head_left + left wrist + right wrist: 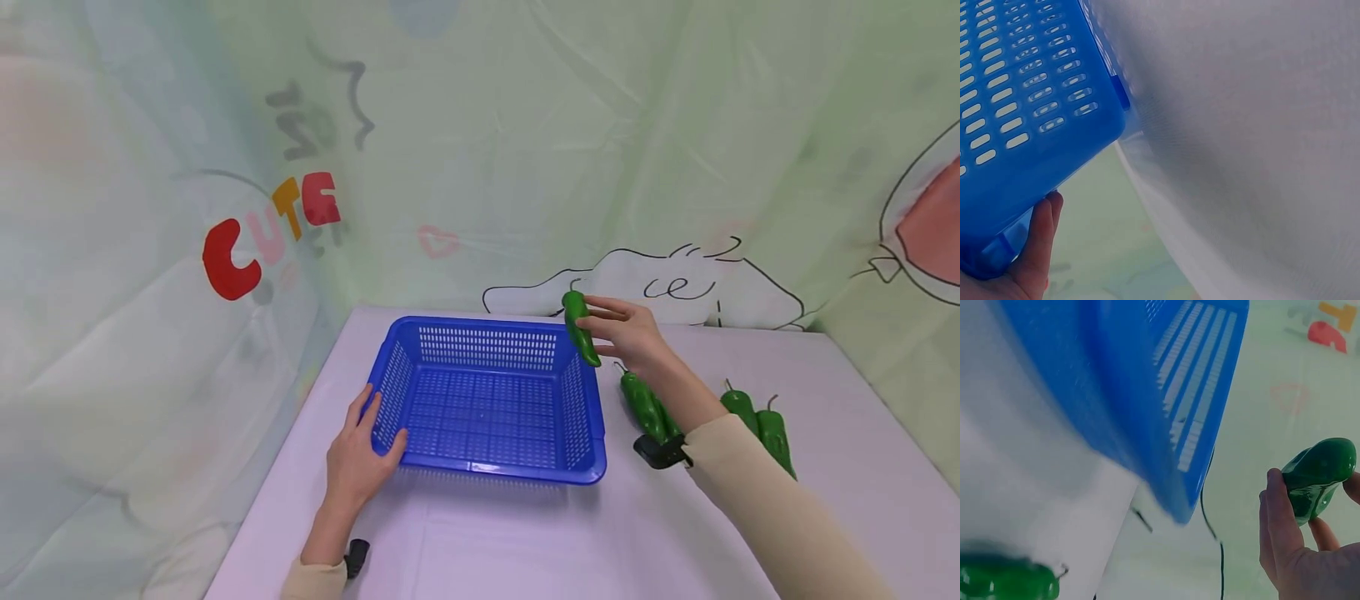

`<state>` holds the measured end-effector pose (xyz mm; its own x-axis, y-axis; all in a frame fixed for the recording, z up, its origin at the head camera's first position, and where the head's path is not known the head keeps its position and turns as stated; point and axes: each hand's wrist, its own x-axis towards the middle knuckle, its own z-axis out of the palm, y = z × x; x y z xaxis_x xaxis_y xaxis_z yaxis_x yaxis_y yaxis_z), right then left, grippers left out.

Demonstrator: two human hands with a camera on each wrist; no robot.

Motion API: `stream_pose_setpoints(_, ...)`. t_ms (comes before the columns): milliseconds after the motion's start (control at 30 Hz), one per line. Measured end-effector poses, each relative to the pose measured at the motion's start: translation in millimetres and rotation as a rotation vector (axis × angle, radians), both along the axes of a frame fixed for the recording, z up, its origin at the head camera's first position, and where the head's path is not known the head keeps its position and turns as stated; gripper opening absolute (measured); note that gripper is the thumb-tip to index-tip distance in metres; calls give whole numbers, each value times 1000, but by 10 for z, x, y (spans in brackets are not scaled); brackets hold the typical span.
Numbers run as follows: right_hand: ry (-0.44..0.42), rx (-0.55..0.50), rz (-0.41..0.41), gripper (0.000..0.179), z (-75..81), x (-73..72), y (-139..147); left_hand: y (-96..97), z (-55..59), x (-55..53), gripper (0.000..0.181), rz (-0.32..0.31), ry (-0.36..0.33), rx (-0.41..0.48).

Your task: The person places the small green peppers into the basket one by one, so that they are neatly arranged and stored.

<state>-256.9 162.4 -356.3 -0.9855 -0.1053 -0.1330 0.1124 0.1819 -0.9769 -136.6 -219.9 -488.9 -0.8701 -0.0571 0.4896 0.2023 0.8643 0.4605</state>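
Note:
My right hand (628,335) pinches a long green pepper (577,321) between thumb and fingers, stem up, over the back right corner of a blue plastic basket (517,473). In the right wrist view the glossy pepper (1321,472) sits among the fingertips, beside the basket's rim. At the basket's front left corner, my left hand (356,462) grips the edge, thumb on the front rim and fingers along the left side. The left wrist view shows that hand (1034,253) against the slotted basket wall (1022,125). The basket holds nothing.
Right of the basket, green peppers (641,404) lie on the white tabletop (510,542), partly hidden by my right forearm. Farther right are two more peppers (774,435). A printed cloth (480,167) hangs behind the table and at its sides.

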Motion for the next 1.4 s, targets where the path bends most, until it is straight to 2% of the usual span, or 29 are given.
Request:
stream_pose_setpoints(367, -65, -176, 44, 54, -8, -81, -819, -5, 36, -25, 72, 4, 20, 6)
stream_pose_setpoints(700, -110, -239, 34, 49, -89, -111, -1392, 17, 54, -16, 72, 12, 6, 12)
stream_pose_setpoints(1067, -158, -246, 71, 48, -316, -75, -1789, 46, 44, 5, 71, 1, -2, 21)
stream_pose_setpoints(1200, -169, -224, 64, 48, -401, -63, -1862, 45, 32, -6, 72, -5, -8, 19)
stream_pose_setpoints(1400, -191, -225, 39, 46, -447, -83, -1989, 21, 18, -6, 72, 2, -6, 13)
